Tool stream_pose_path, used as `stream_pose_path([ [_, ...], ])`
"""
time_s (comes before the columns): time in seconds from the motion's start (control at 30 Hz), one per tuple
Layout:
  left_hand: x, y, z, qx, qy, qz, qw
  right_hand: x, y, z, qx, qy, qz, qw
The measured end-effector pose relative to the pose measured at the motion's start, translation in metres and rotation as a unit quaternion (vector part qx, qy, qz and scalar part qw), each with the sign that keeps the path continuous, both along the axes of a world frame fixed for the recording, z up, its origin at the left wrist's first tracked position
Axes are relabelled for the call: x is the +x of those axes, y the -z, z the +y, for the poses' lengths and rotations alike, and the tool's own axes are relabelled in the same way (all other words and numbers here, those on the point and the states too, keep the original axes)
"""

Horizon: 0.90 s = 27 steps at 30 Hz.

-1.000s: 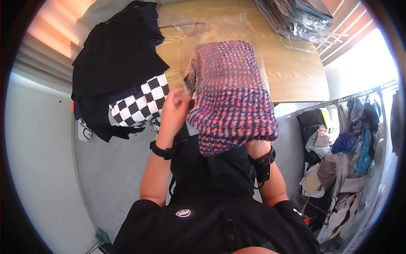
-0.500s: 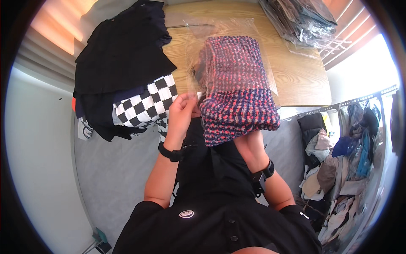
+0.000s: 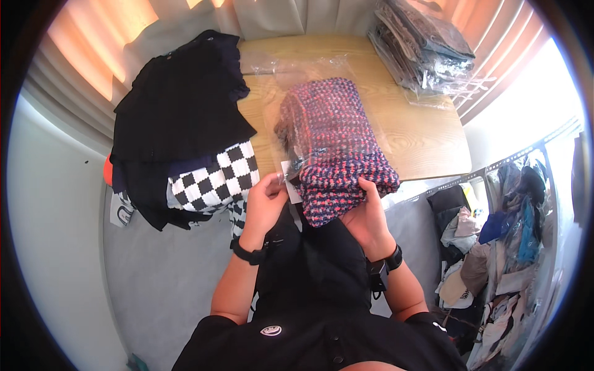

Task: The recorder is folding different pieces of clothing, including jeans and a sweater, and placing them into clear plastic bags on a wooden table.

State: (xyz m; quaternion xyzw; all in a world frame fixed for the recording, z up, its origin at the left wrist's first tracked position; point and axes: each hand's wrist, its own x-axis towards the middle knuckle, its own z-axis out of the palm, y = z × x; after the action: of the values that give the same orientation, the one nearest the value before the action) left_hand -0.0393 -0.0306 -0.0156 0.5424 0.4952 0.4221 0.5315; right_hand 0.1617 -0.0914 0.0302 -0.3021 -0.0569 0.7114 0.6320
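A folded chunky knit garment [image 3: 346, 179], navy with pink and red flecks, lies partly inside a clear plastic bag [image 3: 267, 102] at the table's near edge. Its near end sticks out of the bag. My right hand [image 3: 369, 224] grips that end, thumb on top and the other fingers underneath, mostly hidden. My left hand [image 3: 266, 207] is closed in a pinch on the bag's left edge, beside a white tag [image 3: 291, 190] that hangs at the garment's left side.
To the left lies a pile of black clothes [image 3: 179, 105] over a black-and-white checkered cloth [image 3: 216, 176]. Several bagged garments [image 3: 424, 52] are stacked at the wooden table's [image 3: 427, 136] far right. A shelf rack [image 3: 495, 235] with clothes and caps stands at the right.
My right thumb has come up over the garment's near end. The garment sits a little deeper in the bag's mouth, and the white tag shows more. The view has shifted.
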Motion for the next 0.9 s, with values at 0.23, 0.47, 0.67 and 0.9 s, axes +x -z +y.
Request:
stream_pose_path([
  [0.23,-0.004,0.003,-0.005,0.0,0.046,0.012,0.999,0.004,0.012,0.03,-0.006,0.03,0.06,0.998],
  [0.47,-0.007,0.013,0.0,0.001,0.072,-0.029,0.997,-0.013,0.043,0.073,-0.032,0.073,0.011,0.997],
  [0.67,-0.008,0.009,-0.001,-0.029,0.089,-0.101,0.99,-0.021,0.059,0.116,0.0,0.082,0.066,0.994],
  [0.9,-0.029,-0.006,-0.025,-0.066,0.266,-0.295,0.915,-0.012,0.028,0.075,0.067,0.041,0.105,0.991],
])
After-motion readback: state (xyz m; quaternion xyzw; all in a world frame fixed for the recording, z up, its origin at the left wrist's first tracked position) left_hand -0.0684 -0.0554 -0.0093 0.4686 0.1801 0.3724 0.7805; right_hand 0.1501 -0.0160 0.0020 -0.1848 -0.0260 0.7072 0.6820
